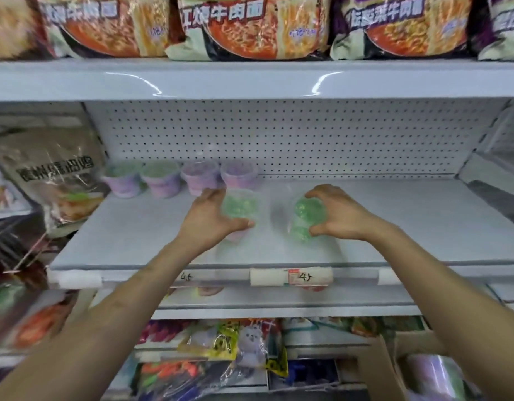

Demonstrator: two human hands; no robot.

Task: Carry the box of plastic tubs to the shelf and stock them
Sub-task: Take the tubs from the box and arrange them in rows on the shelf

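Store shelf (394, 221) with a pegboard back, part stocked, one plastic tub in each hand.
Four lilac tubs (163, 182) line the back at left; the left hand (209, 219) curls thumb and fingers round a green-filled tub (240, 204) just before that row, the right hand (338, 217) clamps a tilted green tub (305, 219). Best to level it, then extend the row rightward. The cardboard box (377, 369) sits below right.

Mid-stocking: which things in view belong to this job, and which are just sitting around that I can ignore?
Job: left hand gripping a green-topped tub; right hand gripping a second tub; back-row tubs; shelf; cardboard box.

Lying about: noodle packs; grey bag; snack bags below.
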